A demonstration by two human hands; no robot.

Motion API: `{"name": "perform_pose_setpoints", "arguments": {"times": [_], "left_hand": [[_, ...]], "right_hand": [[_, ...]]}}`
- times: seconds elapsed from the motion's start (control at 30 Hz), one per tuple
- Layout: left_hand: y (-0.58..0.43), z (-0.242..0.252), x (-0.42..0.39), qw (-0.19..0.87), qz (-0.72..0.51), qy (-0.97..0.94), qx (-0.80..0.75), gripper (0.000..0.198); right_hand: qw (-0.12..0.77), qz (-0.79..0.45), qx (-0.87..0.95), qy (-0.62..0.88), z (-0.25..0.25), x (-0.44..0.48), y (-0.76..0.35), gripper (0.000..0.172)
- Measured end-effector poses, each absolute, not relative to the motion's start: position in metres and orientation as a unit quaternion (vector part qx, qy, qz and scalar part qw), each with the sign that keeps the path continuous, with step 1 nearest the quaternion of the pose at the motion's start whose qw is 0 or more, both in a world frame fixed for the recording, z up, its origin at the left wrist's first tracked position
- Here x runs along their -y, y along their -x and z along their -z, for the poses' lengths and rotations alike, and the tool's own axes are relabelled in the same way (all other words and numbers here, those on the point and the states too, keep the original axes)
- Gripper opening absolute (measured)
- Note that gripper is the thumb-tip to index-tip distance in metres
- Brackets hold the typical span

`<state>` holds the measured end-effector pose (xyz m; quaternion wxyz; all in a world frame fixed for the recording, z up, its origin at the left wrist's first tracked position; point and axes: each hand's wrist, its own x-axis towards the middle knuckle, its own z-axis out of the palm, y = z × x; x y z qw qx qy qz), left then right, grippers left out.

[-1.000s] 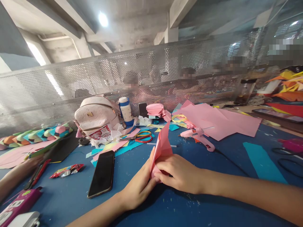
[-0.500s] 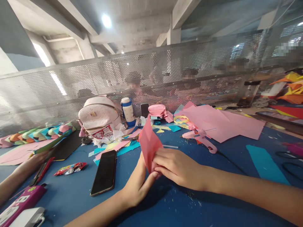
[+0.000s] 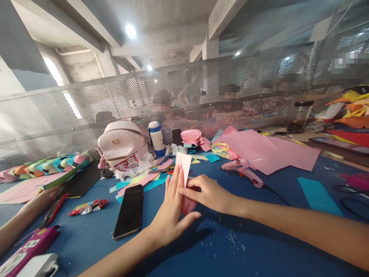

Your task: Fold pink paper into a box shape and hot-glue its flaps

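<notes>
The folded pink paper (image 3: 184, 158) stands nearly upright above the blue table (image 3: 245, 256). The left hand (image 3: 171, 213) lays almost straight fingers against it, thumb spread; the right hand (image 3: 211, 194) pinches its edge, fingers curled. From the paper, a phone (image 3: 128, 211) lies at eight o'clock, a glue gun (image 3: 243, 169) at three.

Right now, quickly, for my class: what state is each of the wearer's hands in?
Left hand: open, laid against the pink paper.
Right hand: closed, holding the same pink paper.
</notes>
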<state>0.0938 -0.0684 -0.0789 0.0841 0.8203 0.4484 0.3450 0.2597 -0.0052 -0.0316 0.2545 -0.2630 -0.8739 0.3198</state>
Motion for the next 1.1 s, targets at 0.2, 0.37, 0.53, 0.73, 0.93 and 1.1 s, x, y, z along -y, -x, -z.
{"name": "perform_pose_setpoints", "arguments": {"times": [0.2, 0.37, 0.53, 0.73, 0.93, 1.1], "left_hand": [[-0.082, 0.077, 0.063, 0.226, -0.461, -0.755, -0.409, 0.066], [-0.083, 0.085, 0.053, 0.313, -0.537, -0.649, -0.439, 0.080], [-0.090, 0.091, 0.055, 0.340, -0.497, -0.668, -0.438, 0.078], [-0.097, 0.091, 0.069, 0.402, -0.462, -0.631, -0.477, 0.065], [-0.096, 0.098, 0.071, 0.462, -0.497, -0.589, -0.438, 0.056], [-0.096, 0.096, 0.065, 0.444, -0.536, -0.583, -0.419, 0.052]], "right_hand": [[0.294, -0.390, 0.837, 0.248, 0.042, -0.008, -0.265, 0.042], [0.330, -0.445, 0.788, 0.270, 0.053, -0.016, -0.270, 0.052], [0.345, -0.470, 0.749, 0.313, 0.063, -0.011, -0.269, 0.043], [0.301, -0.489, 0.788, 0.225, 0.059, -0.001, -0.268, 0.029], [0.283, -0.370, 0.850, 0.245, 0.056, 0.003, -0.274, 0.029], [0.294, -0.272, 0.884, 0.240, 0.059, -0.001, -0.279, 0.026]]}}
